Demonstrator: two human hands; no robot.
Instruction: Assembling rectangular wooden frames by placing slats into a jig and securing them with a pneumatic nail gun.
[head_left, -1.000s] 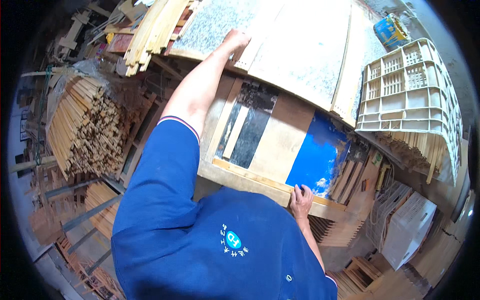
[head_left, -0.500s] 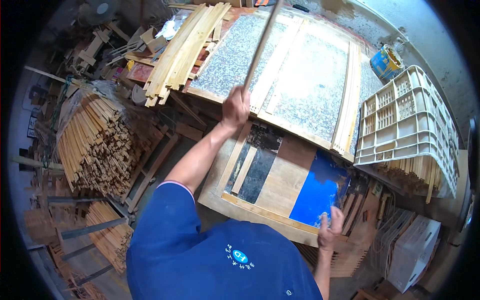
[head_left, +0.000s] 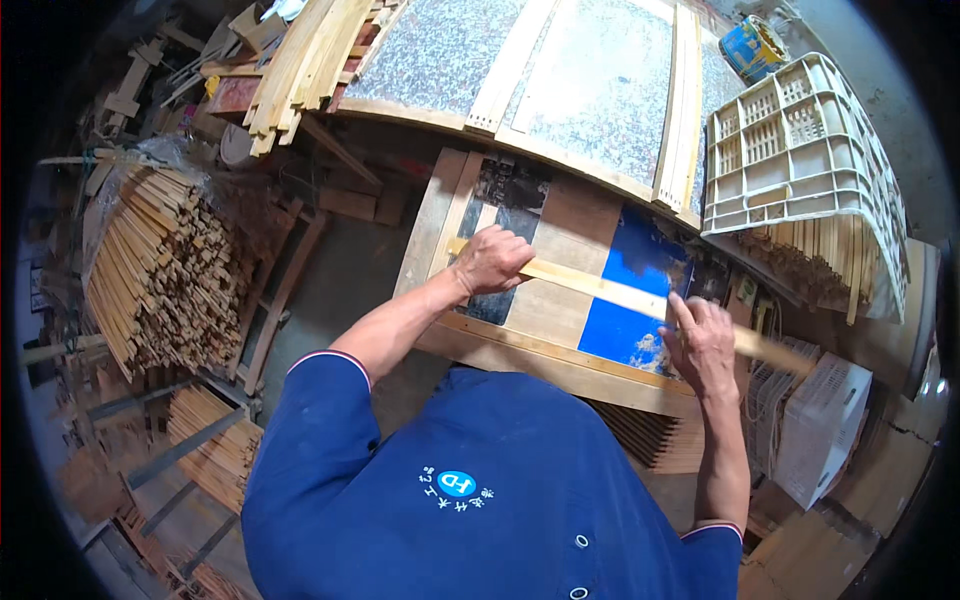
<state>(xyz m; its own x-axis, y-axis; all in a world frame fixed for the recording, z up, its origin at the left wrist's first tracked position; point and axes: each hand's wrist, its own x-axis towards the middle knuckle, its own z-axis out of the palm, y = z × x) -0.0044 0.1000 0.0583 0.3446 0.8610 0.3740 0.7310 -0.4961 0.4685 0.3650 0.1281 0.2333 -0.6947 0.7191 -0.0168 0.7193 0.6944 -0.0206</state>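
Note:
A long pale wooden strip [head_left: 600,288] slants across in front of me, above the low worktop. My left hand [head_left: 494,258] is closed around it near its left end, knuckles up. Over the strip further right lies my right hand [head_left: 703,345], its fingers bent loosely about it and the index finger straighter; the palm hides the contact. The strip's right end runs past that hand and is blurred. Below is the low worktop [head_left: 560,350], with a wood-coloured panel [head_left: 568,240], a scuffed blue panel [head_left: 625,325] and dark patches.
A higher table [head_left: 600,90] with a speckled top and long strips stands beyond. More strips [head_left: 300,70] overhang its left end. At right are a white plastic crate [head_left: 790,150], a blue-yellow bucket [head_left: 752,48] and a white box [head_left: 825,430]. Bundled sticks [head_left: 165,270] stand at left.
My left hand has come down and nearer, bringing the strip from steeply raised to slanting across the worktop. My right hand has moved up onto the strip. The view has shifted.

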